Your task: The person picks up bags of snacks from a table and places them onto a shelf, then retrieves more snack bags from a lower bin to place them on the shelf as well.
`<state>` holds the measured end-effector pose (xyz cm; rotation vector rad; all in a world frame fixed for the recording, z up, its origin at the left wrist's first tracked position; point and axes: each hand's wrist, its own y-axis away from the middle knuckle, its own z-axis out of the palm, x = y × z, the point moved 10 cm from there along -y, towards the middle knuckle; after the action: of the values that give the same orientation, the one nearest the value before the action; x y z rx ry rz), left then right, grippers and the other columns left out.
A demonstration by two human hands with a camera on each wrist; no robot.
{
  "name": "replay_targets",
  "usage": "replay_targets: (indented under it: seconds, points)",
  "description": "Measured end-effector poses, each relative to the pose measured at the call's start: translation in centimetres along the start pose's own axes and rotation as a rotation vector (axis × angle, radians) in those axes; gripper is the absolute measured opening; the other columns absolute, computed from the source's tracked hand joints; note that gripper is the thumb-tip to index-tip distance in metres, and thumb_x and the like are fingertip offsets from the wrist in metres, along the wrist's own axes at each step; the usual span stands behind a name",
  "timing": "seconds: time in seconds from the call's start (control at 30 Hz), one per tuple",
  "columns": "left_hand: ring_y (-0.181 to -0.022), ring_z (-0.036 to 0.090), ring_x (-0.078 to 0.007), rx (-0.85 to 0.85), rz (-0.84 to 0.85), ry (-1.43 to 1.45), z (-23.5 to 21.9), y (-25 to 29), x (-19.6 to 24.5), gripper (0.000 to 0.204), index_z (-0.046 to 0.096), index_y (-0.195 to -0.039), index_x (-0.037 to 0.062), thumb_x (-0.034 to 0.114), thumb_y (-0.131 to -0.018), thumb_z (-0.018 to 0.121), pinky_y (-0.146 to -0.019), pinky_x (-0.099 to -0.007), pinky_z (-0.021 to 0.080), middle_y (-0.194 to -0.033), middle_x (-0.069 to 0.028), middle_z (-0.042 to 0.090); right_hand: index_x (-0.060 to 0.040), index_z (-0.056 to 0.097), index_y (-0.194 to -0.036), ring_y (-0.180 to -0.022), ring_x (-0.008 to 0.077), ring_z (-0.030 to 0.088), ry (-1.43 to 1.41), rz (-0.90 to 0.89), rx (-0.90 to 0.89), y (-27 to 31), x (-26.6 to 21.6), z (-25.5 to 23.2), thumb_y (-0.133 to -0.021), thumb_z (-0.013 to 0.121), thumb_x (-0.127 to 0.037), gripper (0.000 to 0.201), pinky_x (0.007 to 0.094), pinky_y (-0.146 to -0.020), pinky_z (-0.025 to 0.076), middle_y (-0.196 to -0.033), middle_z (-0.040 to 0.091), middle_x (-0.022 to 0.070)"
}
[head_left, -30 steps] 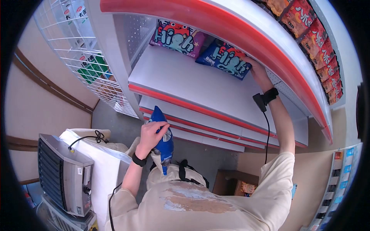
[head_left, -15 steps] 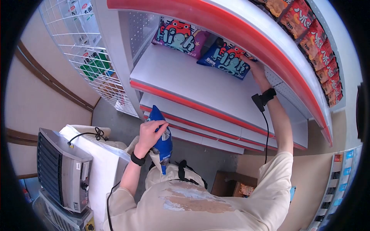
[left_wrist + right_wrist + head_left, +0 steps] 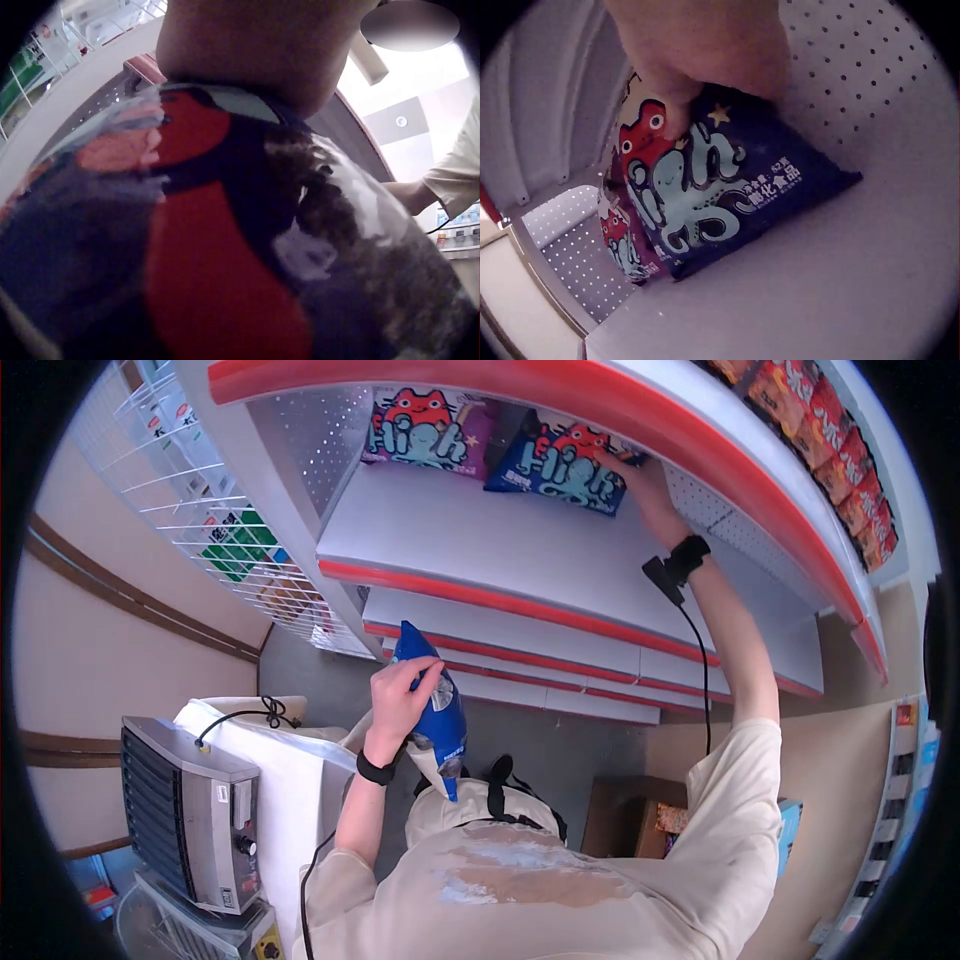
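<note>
On the upper shelf (image 3: 450, 530) a blue snack bag (image 3: 555, 472) with a red creature and a pale octopus leans back beside a purple snack bag (image 3: 425, 440) of the same design. My right hand (image 3: 640, 485) grips the blue one at its upper right corner. The right wrist view shows my thumb (image 3: 676, 116) over the bag's printed front; the fingers behind are hidden. Lower down, in front of my body, my left hand (image 3: 398, 695) pinches another blue snack bag (image 3: 447, 735) near its top. That bag (image 3: 225, 270) fills most of the left wrist view.
Red-edged shelves (image 3: 500, 650) continue below, and a curved red-edged board (image 3: 560, 395) overhangs the bags. A wire rack (image 3: 200, 510) with packets stands left. Nearby are a metal appliance (image 3: 190, 810) on a white-covered table, an open carton (image 3: 620, 815) and hanging red packets (image 3: 840, 460).
The head view has shifted slightly, so the shelf and its bags appear higher. Both hands keep their holds, and the bags stay in nearly the same places.
</note>
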<state>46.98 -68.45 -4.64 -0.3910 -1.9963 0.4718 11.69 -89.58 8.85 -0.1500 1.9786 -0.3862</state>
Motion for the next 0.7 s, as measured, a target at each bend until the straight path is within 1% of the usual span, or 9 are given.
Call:
replay_targets:
  seconds: [0.07,0.23,0.3,0.37,0.43,0.57,0.6,0.67,0.7]
  points:
    - [-0.057,0.060,-0.0211,0.009,-0.015,0.009,0.1,0.0,0.2,0.010,0.068,-0.085,0.0010,0.007,-0.077,0.071,-0.053,-0.0294,0.046,-0.073,-0.0113,0.066,-0.0005,0.051,-0.125,-0.116,0.0215,0.051,0.236,-0.036,0.023,-0.4,0.4,-0.9,-0.072,0.080,-0.034,0.069,0.0308,-0.100,0.036,-0.123,0.056,0.0140]
    - [-0.057,0.059,-0.0221,0.064,-0.053,-0.023,0.1,-0.1,1.5,0.011,0.068,-0.086,0.0006,0.008,-0.078,0.070,-0.054,-0.0301,0.046,-0.075,-0.0111,0.067,0.0011,0.044,-0.130,-0.121,0.0234,0.047,0.114,0.068,-0.175,1.5,0.7,-1.7,-0.070,0.080,-0.039,0.081,0.0343,-0.104,0.034,-0.127,0.052,0.0170]
    - [-0.058,0.060,-0.0218,0.066,-0.063,-0.033,0.7,0.0,1.9,0.011,0.068,-0.086,0.0011,0.008,-0.078,0.070,-0.055,-0.0298,0.047,-0.075,-0.0111,0.067,-0.0003,0.046,-0.129,-0.117,0.0232,0.052,0.345,0.098,0.117,3.4,0.5,-5.2,-0.072,0.079,-0.034,0.073,0.0335,-0.101,0.038,-0.123,0.055,0.0158]
    - [-0.058,0.061,-0.0216,0.076,-0.074,-0.043,1.2,-0.2,2.4,0.011,0.068,-0.087,0.0015,0.008,-0.078,0.070,-0.055,-0.0296,0.047,-0.075,-0.0112,0.067,-0.0013,0.049,-0.125,-0.112,0.0228,0.055,0.377,0.081,0.145,5.8,-0.6,-6.6,-0.077,0.076,-0.027,0.061,0.0320,-0.097,0.041,-0.118,0.058,0.0143]
    - [-0.059,0.062,-0.0218,0.067,-0.067,-0.021,2.2,-0.4,3.5,0.011,0.068,-0.087,0.0021,0.009,-0.079,0.070,-0.055,-0.0295,0.047,-0.076,-0.0114,0.067,-0.0002,0.051,-0.121,-0.105,0.0243,0.059,0.268,-0.128,0.129,9.3,-3.3,-7.4,-0.079,0.074,-0.027,0.056,0.0320,-0.090,0.047,-0.113,0.060,0.0150]
    - [-0.060,0.063,-0.0223,0.064,0.008,-0.086,5.6,-0.2,6.2,0.011,0.067,-0.089,0.0063,0.010,-0.079,0.070,-0.054,-0.0313,0.048,-0.072,-0.0107,0.066,-0.0026,0.056,-0.115,-0.103,0.0213,0.060,0.402,-0.236,-0.102,20.7,-6.2,-3.4,-0.079,0.072,-0.024,0.045,0.0328,-0.087,0.048,-0.107,0.064,0.0103]
    - [-0.059,0.063,-0.0222,0.063,0.057,-0.096,6.8,-0.1,7.2,0.012,0.067,-0.090,0.0083,0.010,-0.079,0.070,-0.052,-0.0318,0.048,-0.068,-0.0098,0.064,-0.0029,0.055,-0.116,-0.104,0.0253,0.060,0.369,-0.110,-0.269,23.9,-4.7,-1.1,-0.079,0.072,-0.028,0.047,0.0350,-0.089,0.048,-0.109,0.063,0.0130]
    - [-0.057,0.062,-0.0236,0.060,0.094,-0.113,9.3,-0.2,8.8,0.013,0.066,-0.091,0.0090,0.012,-0.079,0.070,-0.050,-0.0326,0.047,-0.065,-0.0096,0.062,0.0016,0.048,-0.125,-0.114,0.0357,0.053,0.396,-0.017,-0.476,29.8,-2.9,3.1,-0.074,0.075,-0.041,0.072,0.0419,-0.097,0.043,-0.122,0.055,0.0215]
    - [-0.056,0.062,-0.0242,0.071,0.105,-0.099,10.5,-0.1,9.4,0.014,0.066,-0.091,0.0093,0.012,-0.079,0.070,-0.049,-0.0332,0.046,-0.064,-0.0096,0.061,0.0029,0.036,-0.135,-0.122,0.0352,0.048,0.454,0.032,-0.505,32.5,-0.4,4.6,-0.066,0.081,-0.046,0.096,0.0413,-0.102,0.039,-0.132,0.046,0.0233]
